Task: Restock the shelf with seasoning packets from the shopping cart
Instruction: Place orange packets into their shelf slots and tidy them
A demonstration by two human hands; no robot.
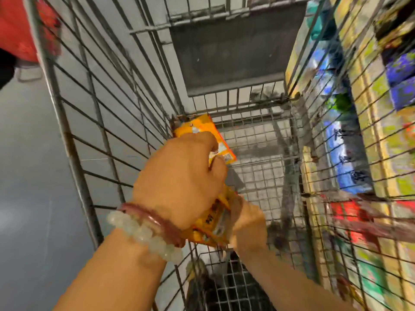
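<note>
Left hand [179, 178] clenched around orange seasoning packets [202, 135] at frame centre, right hand [247, 223] gripping their lower end, wire shopping cart [94, 122] walls close on both sides, shelf [368, 131] blurred at right.

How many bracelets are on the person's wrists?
2, both on the left wrist: a reddish bangle nearest the left hand, and a pale beaded bracelet just behind it. The right wrist shows none.
</note>
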